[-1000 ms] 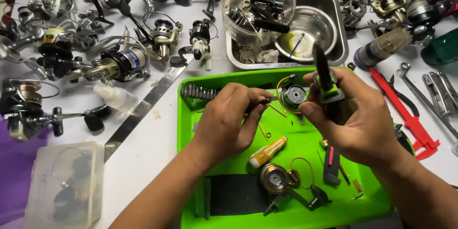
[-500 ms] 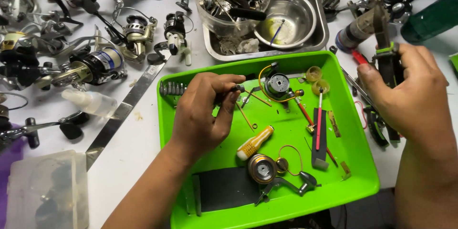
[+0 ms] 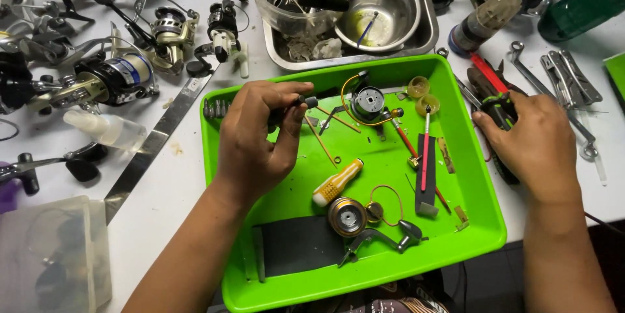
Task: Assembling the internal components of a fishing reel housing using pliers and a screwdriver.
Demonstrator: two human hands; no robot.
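White worktable (image 3: 182, 176) (evenly lit), dark floor (image 3: 495, 280) below.

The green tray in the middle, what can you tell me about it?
The green tray is a bright, glossy, plastic-looking rectangle with rounded corners and a raised rim. It lies flat on the white table, just below a steel pan. Inside lie a dark mat, a round reel part, a yellow-handled tool and thin rods. The left hand hovers over it, pinching a small dark part; the right hand rests beside its right rim.
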